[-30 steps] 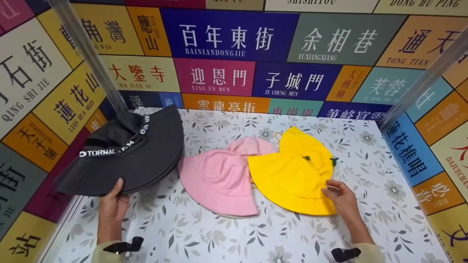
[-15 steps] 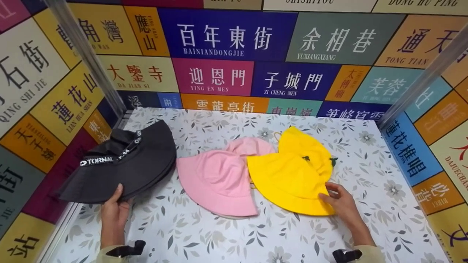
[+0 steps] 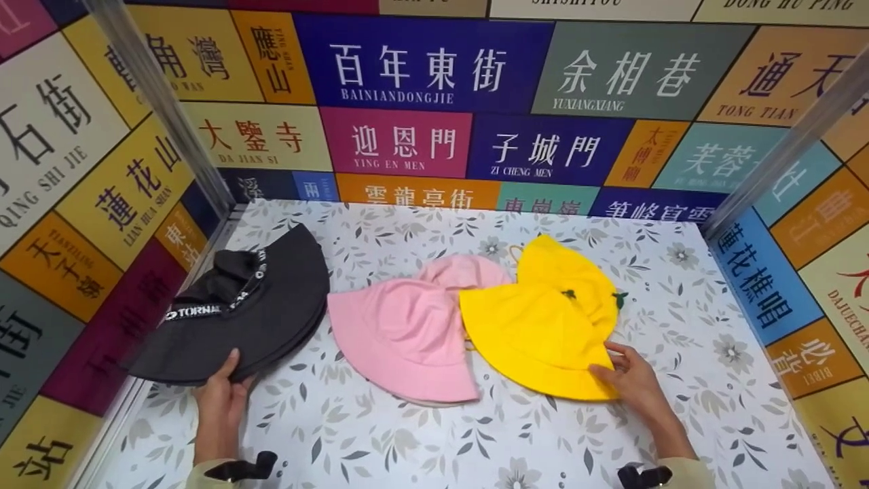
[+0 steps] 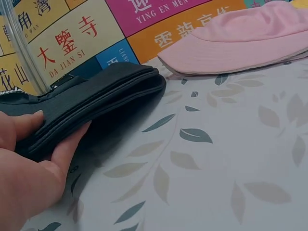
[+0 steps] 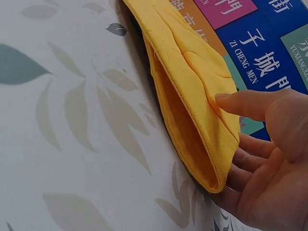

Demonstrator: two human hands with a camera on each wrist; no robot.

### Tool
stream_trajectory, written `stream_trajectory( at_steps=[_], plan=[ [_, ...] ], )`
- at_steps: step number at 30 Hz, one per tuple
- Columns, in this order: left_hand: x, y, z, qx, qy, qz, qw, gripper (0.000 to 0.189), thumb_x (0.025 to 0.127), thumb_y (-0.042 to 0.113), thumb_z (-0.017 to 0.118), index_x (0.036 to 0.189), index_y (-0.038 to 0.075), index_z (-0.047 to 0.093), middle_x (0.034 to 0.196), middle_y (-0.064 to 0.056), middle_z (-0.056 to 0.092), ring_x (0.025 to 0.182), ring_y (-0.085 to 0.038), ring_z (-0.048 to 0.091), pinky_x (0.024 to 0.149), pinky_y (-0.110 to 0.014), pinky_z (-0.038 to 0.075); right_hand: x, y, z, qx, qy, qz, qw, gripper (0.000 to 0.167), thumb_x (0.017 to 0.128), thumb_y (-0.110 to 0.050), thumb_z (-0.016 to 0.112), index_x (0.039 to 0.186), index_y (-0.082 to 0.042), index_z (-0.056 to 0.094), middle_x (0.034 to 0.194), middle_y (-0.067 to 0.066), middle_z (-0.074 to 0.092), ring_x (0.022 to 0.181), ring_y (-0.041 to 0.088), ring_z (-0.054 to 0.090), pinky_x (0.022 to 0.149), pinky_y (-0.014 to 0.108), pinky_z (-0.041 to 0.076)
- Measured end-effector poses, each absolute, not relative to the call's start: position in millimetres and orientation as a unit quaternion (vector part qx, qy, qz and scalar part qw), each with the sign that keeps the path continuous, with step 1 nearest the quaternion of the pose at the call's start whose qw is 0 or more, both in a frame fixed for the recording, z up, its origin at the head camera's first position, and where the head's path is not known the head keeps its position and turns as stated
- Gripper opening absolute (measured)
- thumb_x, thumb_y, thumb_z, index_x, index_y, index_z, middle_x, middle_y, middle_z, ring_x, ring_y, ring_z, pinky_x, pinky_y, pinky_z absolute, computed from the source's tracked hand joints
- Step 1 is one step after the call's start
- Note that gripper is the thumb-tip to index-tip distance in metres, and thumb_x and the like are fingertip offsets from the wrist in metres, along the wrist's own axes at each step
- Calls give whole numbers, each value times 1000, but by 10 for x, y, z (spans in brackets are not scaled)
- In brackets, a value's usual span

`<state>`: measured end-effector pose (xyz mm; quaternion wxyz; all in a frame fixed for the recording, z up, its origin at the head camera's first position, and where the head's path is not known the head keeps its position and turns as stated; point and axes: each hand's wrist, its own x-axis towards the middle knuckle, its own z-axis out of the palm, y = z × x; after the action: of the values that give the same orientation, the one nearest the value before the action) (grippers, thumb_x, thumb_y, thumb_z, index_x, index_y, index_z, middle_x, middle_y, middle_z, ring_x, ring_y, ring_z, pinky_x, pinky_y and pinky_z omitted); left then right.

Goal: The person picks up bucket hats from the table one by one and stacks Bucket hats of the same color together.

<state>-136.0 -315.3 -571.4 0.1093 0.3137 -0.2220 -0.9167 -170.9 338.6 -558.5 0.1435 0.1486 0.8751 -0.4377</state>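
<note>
At the left of the head view, my left hand [image 3: 220, 411] pinches the front brim of a folded black bucket hat [image 3: 271, 326], thumb above and fingers below. The hat has a white-lettered band, and its brim layers [image 4: 103, 94] show in the left wrist view. My right hand [image 3: 641, 387] holds the right edge of a yellow bucket hat [image 3: 536, 333] lying folded on the table. In the right wrist view its thumb rests on top of the yellow brim [image 5: 192, 96], with the other fingers around the edge and partly hidden.
A folded pink bucket hat [image 3: 407, 333] lies between the black and yellow hats, touching or slightly under the yellow one. The table [image 3: 380, 448] has a white leaf-patterned cover. Colourful lettered panels [image 3: 434, 61] stand behind and at both sides.
The black hat has come down towards the table and shifted slightly right in my left hand. My right hand has closed in on the yellow hat's edge. The pink hat stays put.
</note>
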Motion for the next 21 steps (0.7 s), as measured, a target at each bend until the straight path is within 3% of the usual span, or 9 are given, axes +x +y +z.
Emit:
stream_trajectory(
  at_steps=[4, 9, 12, 17, 19, 21],
  plan=[
    [-1338, -3137, -5728, 329, -236, -911, 80, 35, 93, 3, 66, 120, 16, 48, 98, 2, 67, 84, -16, 73, 78, -38, 62, -1717, 3382, -5606, 153, 873, -436, 154, 83, 94, -47, 67, 154, -3, 30, 149, 31, 44, 133, 42, 50, 112, 50, 43],
    [-1332, -3086, -5681, 359, -270, -893, 26, 37, 95, 22, 67, 123, 22, 42, 119, 5, 50, 79, -26, 74, 88, -36, 60, -1730, 3403, -5609, 155, 870, -437, 167, 86, 93, -48, 68, 154, -1, 29, 152, 32, 39, 138, 44, 45, 114, 52, 40],
    [-1329, -3041, -5624, 376, -278, -884, 29, 49, 97, 22, 64, 138, 27, 35, 138, 7, 38, 77, -25, 73, 92, -34, 59, -1736, 3415, -5607, 150, 871, -431, 180, 91, 91, -51, 69, 154, 0, 28, 152, 31, 39, 139, 43, 44, 115, 53, 39],
    [-1296, -2985, -5581, 393, -330, -857, 47, 75, 102, 15, 52, 160, 25, 7, 163, 2, 11, 76, -18, 71, 97, -29, 55, -1730, 3429, -5614, 131, 881, -418, 181, 87, 92, -48, 69, 151, 4, 32, 147, 30, 46, 134, 41, 50, 111, 49, 44],
    [-1269, -2992, -5589, 395, -354, -847, 26, 76, 102, 14, 50, 161, 20, 2, 157, -11, 28, 77, -19, 73, 99, -30, 55, -1716, 3428, -5621, 123, 886, -414, 169, 81, 94, -44, 68, 149, 5, 35, 144, 30, 51, 128, 39, 56, 104, 42, 50],
    [-1238, -3012, -5607, 388, -365, -846, -11, 64, 103, 16, 49, 157, 19, 15, 137, -17, 54, 80, -23, 75, 98, -32, 55, -1704, 3427, -5629, 116, 889, -414, 155, 75, 95, -40, 67, 148, 5, 38, 141, 30, 54, 123, 37, 60, 96, 35, 54]
  ],
)
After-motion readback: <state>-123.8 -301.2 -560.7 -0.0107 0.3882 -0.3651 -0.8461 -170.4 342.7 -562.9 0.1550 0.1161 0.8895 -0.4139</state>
